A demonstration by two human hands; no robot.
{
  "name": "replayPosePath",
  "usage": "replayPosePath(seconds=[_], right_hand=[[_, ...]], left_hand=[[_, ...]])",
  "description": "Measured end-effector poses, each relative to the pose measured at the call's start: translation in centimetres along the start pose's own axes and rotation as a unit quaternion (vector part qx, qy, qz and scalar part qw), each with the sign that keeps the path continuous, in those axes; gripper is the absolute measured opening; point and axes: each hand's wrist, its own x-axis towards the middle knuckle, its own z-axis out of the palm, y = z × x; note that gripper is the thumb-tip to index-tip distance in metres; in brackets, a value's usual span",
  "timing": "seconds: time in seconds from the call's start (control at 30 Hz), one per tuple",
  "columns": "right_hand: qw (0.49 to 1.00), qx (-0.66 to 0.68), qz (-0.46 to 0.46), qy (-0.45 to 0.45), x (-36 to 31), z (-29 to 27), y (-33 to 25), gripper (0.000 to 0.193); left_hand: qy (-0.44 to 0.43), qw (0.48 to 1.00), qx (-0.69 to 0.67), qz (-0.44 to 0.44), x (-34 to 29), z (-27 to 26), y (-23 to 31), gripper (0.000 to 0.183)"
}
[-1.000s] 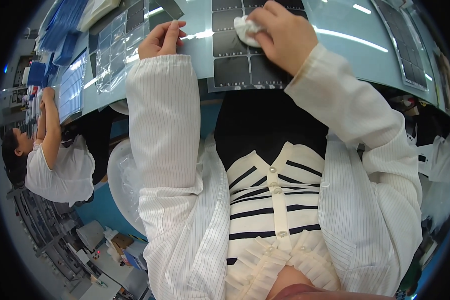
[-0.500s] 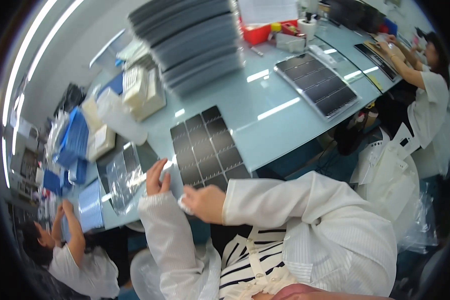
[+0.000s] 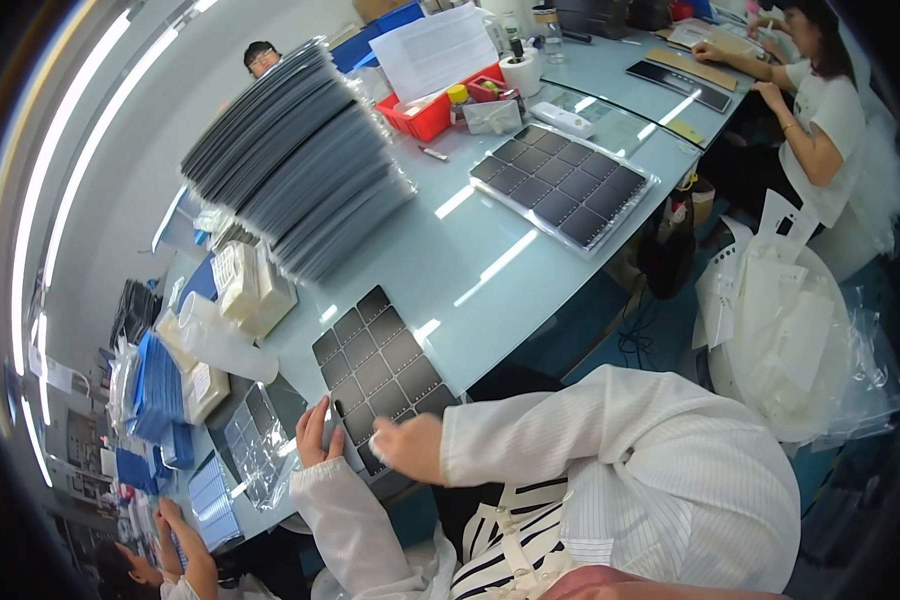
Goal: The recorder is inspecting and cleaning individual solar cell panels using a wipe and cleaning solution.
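A dark sheet [image 3: 373,362] divided into a grid of square panels by light lines lies flat at the table's near edge. My left hand [image 3: 318,437] is beside its lower left edge, fingers stretched out and apart; whether they touch the sheet I cannot tell. Over the sheet's near end, my right hand [image 3: 410,447] is closed, with a small white wad [image 3: 375,442] just showing at its fingertips. To the left of my left hand lies a clear plastic bag [image 3: 258,440] beside a dark panel.
A tall stack of dark sheets [image 3: 295,165] stands behind the sheet. Right of it lie gridded panels [image 3: 560,185] in clear wrap and a red bin [image 3: 420,118]. White boxes [image 3: 255,290] stand left. Co-workers sit at right [image 3: 820,120] and lower left [image 3: 135,570]. A plastic-draped seat [image 3: 770,330] stands right.
The view has shifted, so the table and stack sit farther left and a person's head shows behind the stack. My right hand stays closed over the sheet's near end; my left hand stays beside it.
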Motion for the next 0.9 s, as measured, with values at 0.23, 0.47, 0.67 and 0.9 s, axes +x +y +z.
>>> replayPosePath(seconds=[0.23, 0.47, 0.67, 0.9], right_hand=[[0.996, -0.021, -0.085, 0.022, 0.4, 2.5, -1.5, 0.012], [0.989, -0.148, 0.009, 0.018, -2.2, -3.5, 5.5, 0.012], [0.997, -0.005, 0.006, 0.079, 0.3, 1.6, -1.9, 0.012], [0.999, -0.007, -0.020, 0.039, 0.2, 1.1, -1.6, 0.010]], left_hand=[[-0.001, 1.000, 0.013, 0.001, -0.3, 0.6, -0.5, 0.056], [0.006, 1.000, -0.006, -0.017, -0.2, 0.1, -0.2, 0.053], [0.020, 1.000, 0.015, 0.015, -0.1, 0.4, -0.9, 0.056], [0.029, 1.000, 0.002, 0.010, -0.8, 0.6, -1.1, 0.056]])
